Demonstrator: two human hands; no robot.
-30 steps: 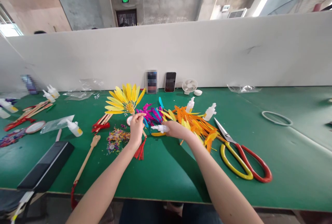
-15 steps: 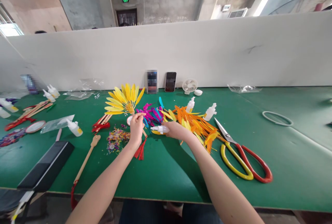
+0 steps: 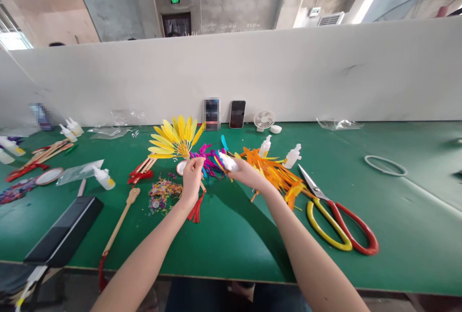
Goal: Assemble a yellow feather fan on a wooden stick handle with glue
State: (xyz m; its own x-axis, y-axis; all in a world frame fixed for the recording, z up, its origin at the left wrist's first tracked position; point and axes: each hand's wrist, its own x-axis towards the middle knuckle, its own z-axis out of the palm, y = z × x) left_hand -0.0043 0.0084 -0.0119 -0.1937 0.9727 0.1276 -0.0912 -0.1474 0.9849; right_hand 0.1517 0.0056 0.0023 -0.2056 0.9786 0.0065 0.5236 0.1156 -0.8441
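My left hand [image 3: 193, 175] is closed around the wooden handle of a feather fan [image 3: 176, 138], whose yellow feathers spread up and to the left. A red tassel [image 3: 195, 211] hangs from the handle's lower end, below the hand. To its right, my right hand [image 3: 243, 172] grips a small white glue bottle [image 3: 228, 161], nozzle tilted up and left. A sliver of yellow, seemingly a feather, shows beside the bottle; how it is held is hidden. Purple and blue feathers [image 3: 207, 160] lie behind and between the hands. Orange feathers [image 3: 270, 172] are heaped right of my right hand.
Large scissors [image 3: 334, 218] with red and yellow handles lie at right. A wooden stick [image 3: 121, 220], coloured scraps [image 3: 164, 194] and a black box [image 3: 65, 232] are at left. Glue bottles [image 3: 291, 156], a phone [image 3: 237, 114] and a small fan [image 3: 264, 119] stand farther back.
My right hand has moved up with the glue bottle, whose nozzle now tilts upward instead of pointing left. The feather fan has shifted slightly to the right in my left hand.
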